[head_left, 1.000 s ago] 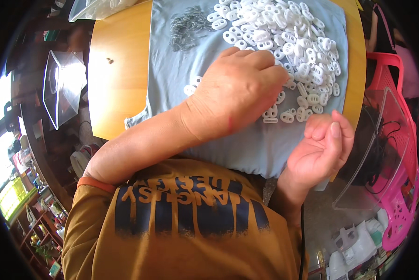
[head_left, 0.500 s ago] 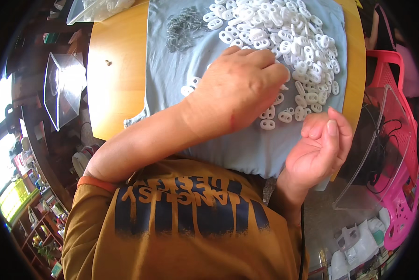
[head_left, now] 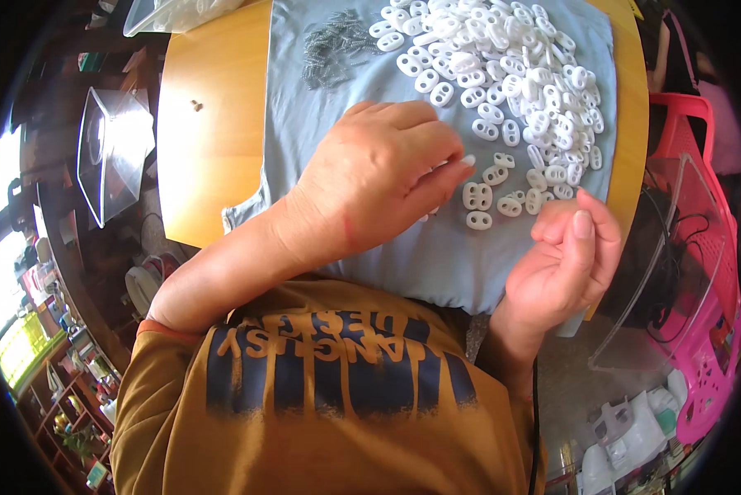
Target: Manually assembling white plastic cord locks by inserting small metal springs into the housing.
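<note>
My left hand [head_left: 387,175] hovers over the blue cloth, closed, thumb and fingers pinched together. A small whitish bit shows at its fingertips; whether that is a held piece or a nail, I cannot make out. My right hand [head_left: 564,252] is palm up at the cloth's right edge, its fingers curled and thumb bent in, contents hidden. Between the hands lies a loose cluster of white two-hole plastic cord-lock pieces [head_left: 478,220]. Behind them spreads a big heap of the same white pieces [head_left: 543,99]. Small metal springs [head_left: 337,49] form a grey pile at the far left.
The blue cloth [head_left: 296,148] covers much of a wooden table [head_left: 214,157], where a tiny brown bit [head_left: 195,106] lies. A clear plastic bin [head_left: 172,15] is at the far left corner. On the right stand a pink chair [head_left: 708,371] and a clear panel [head_left: 634,330].
My left hand has moved left and a little nearer, away from the white heap, uncovering pieces that it hid. My right hand stays nearly where it was, still curled.
</note>
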